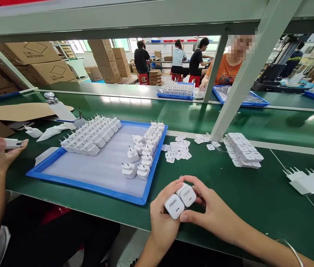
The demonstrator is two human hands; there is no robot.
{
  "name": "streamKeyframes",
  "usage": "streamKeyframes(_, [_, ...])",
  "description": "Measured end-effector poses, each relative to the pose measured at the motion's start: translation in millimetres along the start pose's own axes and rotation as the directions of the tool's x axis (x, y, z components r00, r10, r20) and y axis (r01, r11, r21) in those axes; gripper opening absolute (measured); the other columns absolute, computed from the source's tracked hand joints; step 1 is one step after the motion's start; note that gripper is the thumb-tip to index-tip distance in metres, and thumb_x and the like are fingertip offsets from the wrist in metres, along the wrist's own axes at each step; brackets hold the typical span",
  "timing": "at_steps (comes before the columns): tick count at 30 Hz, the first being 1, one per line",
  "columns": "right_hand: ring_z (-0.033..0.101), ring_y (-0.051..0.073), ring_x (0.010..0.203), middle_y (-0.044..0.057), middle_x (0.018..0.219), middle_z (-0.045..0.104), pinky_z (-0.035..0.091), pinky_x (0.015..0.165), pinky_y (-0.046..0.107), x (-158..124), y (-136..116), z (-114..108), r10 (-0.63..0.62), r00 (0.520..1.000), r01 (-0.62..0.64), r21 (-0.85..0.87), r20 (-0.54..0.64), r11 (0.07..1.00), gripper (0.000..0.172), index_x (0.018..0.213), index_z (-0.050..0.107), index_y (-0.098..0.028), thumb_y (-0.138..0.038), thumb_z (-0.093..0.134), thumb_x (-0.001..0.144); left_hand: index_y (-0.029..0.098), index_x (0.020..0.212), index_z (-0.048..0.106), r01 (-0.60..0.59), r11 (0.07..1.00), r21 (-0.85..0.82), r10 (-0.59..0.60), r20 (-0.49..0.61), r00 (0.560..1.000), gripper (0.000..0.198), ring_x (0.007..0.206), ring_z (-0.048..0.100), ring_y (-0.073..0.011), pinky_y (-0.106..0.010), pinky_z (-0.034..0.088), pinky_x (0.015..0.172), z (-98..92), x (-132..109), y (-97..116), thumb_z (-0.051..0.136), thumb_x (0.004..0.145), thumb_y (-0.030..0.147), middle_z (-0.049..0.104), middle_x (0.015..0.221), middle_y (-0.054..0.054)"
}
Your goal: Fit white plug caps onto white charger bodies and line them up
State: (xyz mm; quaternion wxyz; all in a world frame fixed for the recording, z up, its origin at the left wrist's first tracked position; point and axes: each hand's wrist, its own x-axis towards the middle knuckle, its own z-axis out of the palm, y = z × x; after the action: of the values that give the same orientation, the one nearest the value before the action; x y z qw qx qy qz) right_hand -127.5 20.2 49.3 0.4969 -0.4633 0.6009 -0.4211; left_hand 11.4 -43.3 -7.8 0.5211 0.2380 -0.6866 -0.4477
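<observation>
Two white chargers (181, 200) were held side by side over the table (209, 163) edge, presumably so both printed faces could be viewed. They were cradled in the left hand (163, 213), fingers curled round, and steadied by the right hand (208, 204), thumb and fingers closed on them.

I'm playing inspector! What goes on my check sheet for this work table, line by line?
Surface: green bench, in good view between the things on it.
Job's things: two white blocks marked "Fibaks", side by side in the hands; blue-rimmed tray with many white plugs, pins mostly up.
Clutter: loose white tags, scattered right of the tray.
Grippers: bare hands; left hand holds the blocks, right hand steadies them.
Cables: a thin white line at right; cord or marking, cannot tell.
Surroundings: cardboard boxes back left; person in orange across the bench.
</observation>
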Motion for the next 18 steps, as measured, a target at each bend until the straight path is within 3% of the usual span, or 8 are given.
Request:
streamKeyframes(2, [0.057, 0.019, 0.093, 0.004, 0.108, 0.06, 0.047, 0.08, 0.03, -1.2, -0.3, -1.9, -0.058, 0.998, 0.058, -0.081, 0.002, 0.995, 0.077, 0.137, 0.044, -0.026, -0.038, 0.082, 0.071, 0.028, 0.116, 0.067, 0.033, 0.998, -0.055, -0.032, 0.01, 0.999, 0.04, 0.107, 0.067, -0.0189, -0.023, 0.058, 0.086, -0.3, 0.6, 1.7, 0.074, 0.078, 0.014, 0.067, 0.122, -0.003])
streamKeyframes(5, [0.045, 0.023, 0.123, 0.005, 0.141, 0.042, 0.039, 0.102, 0.034, -1.4, 1.9, 0.8, -0.118, 0.993, 0.118, -0.048, 0.004, 0.992, 0.089, 0.143, 0.036, -0.031, -0.036, 0.084, 0.069, 0.031, 0.119, 0.066, -0.003, 0.998, -0.066, 0.007, 0.049, 0.999, 0.043, 0.11, 0.066, -0.019, -0.025, 0.057, 0.091, 0.1, -0.6, 0.5, 0.069, 0.081, 0.012, 0.066, 0.125, -0.002])
streamKeyframes(7, [0.047, 0.021, 0.12, 0.005, 0.139, 0.043, 0.04, 0.101, 0.033, -0.1, 4.4, 5.8, -0.14, 0.99, 0.138, 0.067, 0.018, 0.988, 0.091, 0.144, 0.032, -0.032, -0.03, 0.083, 0.07, 0.031, 0.124, 0.064, -0.053, 0.998, -0.041, 0.055, 0.07, 0.996, 0.045, 0.114, 0.063, -0.0201, -0.028, 0.054, 0.096, 0.5, -2.0, -2.4, 0.069, 0.082, 0.014, 0.064, 0.128, -0.003])
streamKeyframes(11, [0.053, 0.015, 0.089, 0.001, 0.108, 0.056, 0.044, 0.076, 0.027, 2.5, 5.8, 13.2, -0.205, 0.979, 0.195, 0.253, 0.014, 0.948, 0.063, 0.123, 0.046, -0.025, -0.021, 0.08, 0.069, 0.03, 0.121, 0.065, -0.105, 0.994, -0.025, 0.106, 0.057, 0.993, 0.042, 0.111, 0.065, -0.0194, -0.027, 0.056, 0.092, -0.1, -3.5, -6.1, 0.067, 0.082, 0.013, 0.067, 0.122, -0.002])
streamKeyframes(16, [0.049, 0.014, 0.094, 0.001, 0.112, 0.051, 0.042, 0.083, 0.027, 0.7, 2.9, 13.1, -0.172, 0.98, 0.143, 0.248, 0.1, 0.958, 0.057, 0.129, 0.04, -0.028, -0.027, 0.072, 0.082, 0.027, 0.12, 0.066, -0.133, 0.991, 0.023, 0.132, 0.022, 0.991, 0.042, 0.106, 0.068, -0.0196, -0.025, 0.058, 0.088, -2.5, -3.6, -2.9, 0.068, 0.081, 0.012, 0.069, 0.12, -0.004])
streamKeyframes(18, [0.049, 0.014, 0.093, 0.002, 0.111, 0.05, 0.042, 0.081, 0.027, 0.4, 3.1, 15.6, -0.203, 0.977, 0.179, 0.265, 0.065, 0.947, 0.046, 0.125, 0.043, -0.027, -0.03, 0.067, 0.086, 0.027, 0.122, 0.064, -0.176, 0.983, 0.043, 0.175, 0.026, 0.984, 0.045, 0.108, 0.067, -0.0187, -0.024, 0.057, 0.091, -2.1, -4.6, -2.1, 0.068, 0.081, 0.009, 0.069, 0.12, -0.004])
